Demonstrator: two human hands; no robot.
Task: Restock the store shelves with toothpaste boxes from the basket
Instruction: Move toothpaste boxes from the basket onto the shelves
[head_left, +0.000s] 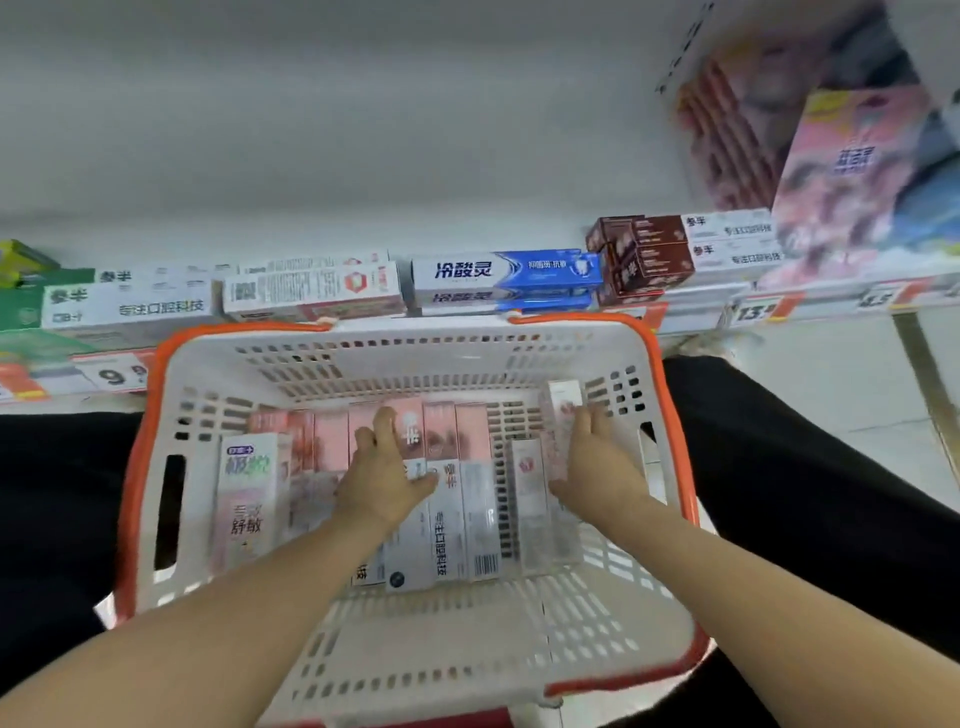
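Toothpaste boxes (441, 493), long, light and stiff but crushable at the corners by judgement, are best taken across the narrow sides near mid-length. They are shown lying side by side on the floor of the white basket (415, 649), whose near half is bare. The left hand (387, 480) is laid with loosely bent fingers on the middle boxes; the right hand (597, 462) is closed around a pink box (561, 410) tilted against the right wall, below the part-filled shelf (691, 317).

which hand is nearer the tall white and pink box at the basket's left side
Left. The left hand rests on boxes just right of the tall white and pink box; the right hand is across the basket.
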